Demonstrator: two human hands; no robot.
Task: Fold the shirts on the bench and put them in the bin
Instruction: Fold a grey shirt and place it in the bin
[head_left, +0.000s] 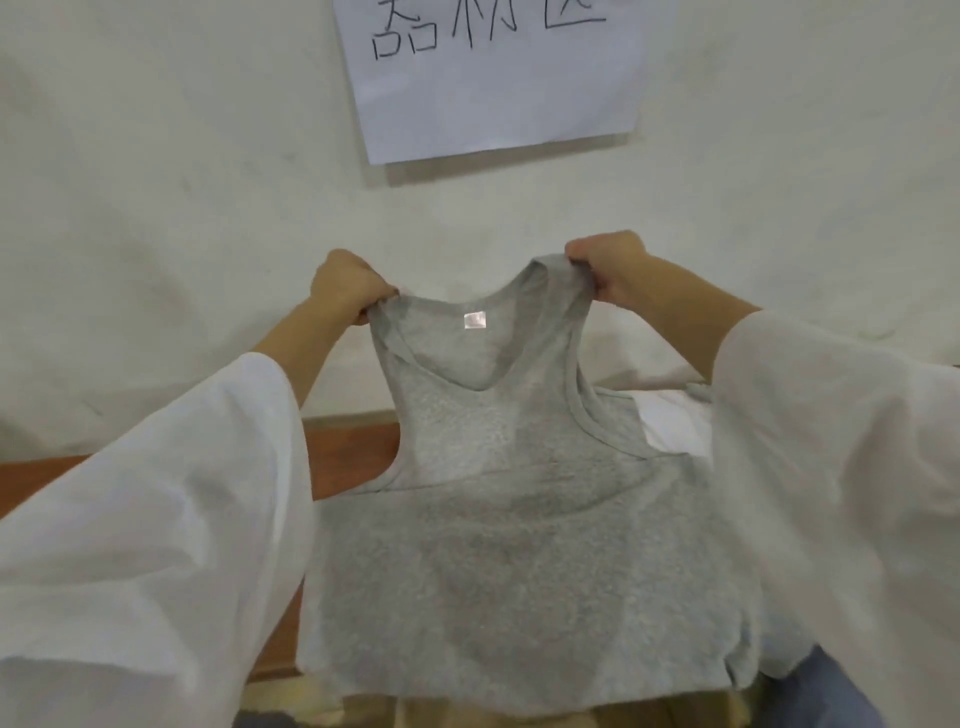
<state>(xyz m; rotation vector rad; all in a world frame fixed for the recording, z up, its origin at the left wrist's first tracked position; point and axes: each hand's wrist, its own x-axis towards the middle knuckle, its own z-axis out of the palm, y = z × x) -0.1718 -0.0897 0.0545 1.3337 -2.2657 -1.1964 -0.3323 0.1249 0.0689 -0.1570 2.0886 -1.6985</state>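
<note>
Above the desk (348, 457), the left hand (345, 286) and right hand (608, 270) are each pinching a shoulder strap of the grey shirt (519, 545), its body draping over the desk. Folding is seemingly just beginning; laying it flat likely comes next.

You have one sign in view: a white paper sheet (498, 88) on the wall (156, 156), carrying three handwritten black characters, tops cropped by the frame, apparently 器材区. The neck label (474, 319) inside the grey tank top (519, 545) is too blurred to read.
</note>
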